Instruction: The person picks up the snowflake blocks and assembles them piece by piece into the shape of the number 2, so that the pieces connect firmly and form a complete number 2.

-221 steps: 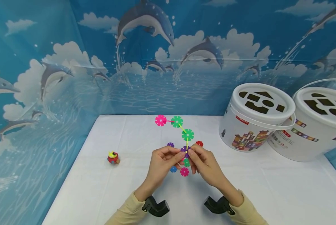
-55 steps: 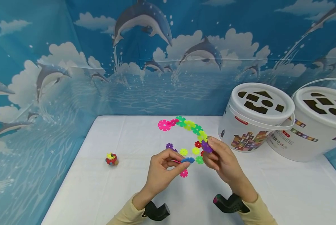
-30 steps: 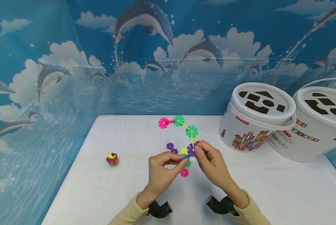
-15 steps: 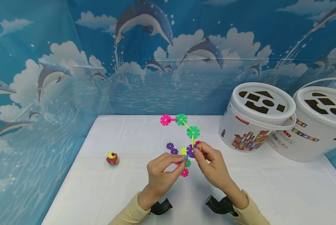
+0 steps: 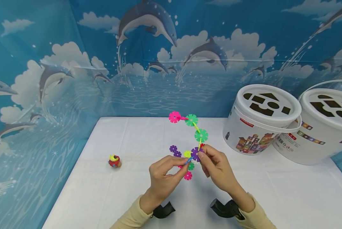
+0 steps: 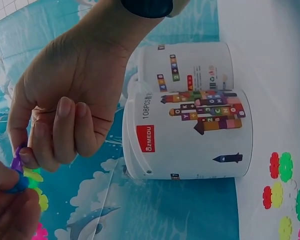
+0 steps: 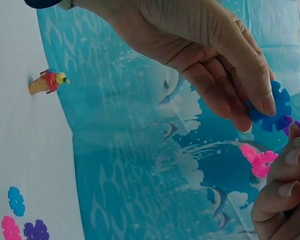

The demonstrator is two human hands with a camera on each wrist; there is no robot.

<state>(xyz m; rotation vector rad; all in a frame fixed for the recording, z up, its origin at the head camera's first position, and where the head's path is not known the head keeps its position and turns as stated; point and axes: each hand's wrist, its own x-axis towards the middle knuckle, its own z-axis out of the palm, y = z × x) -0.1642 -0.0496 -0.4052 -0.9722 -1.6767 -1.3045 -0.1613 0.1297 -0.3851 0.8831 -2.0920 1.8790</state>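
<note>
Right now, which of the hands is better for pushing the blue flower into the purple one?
Probably the left hand: it pinches the blue snowflake disc at the edge of the purple snowflake disc. The right hand grips that disc, so it seems better for steadying the chain.

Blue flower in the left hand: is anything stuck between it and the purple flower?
Nothing visible. The left hand pinches the blue flower right beside the purple flower, which the right hand holds, and their edges seem to meet.
</note>
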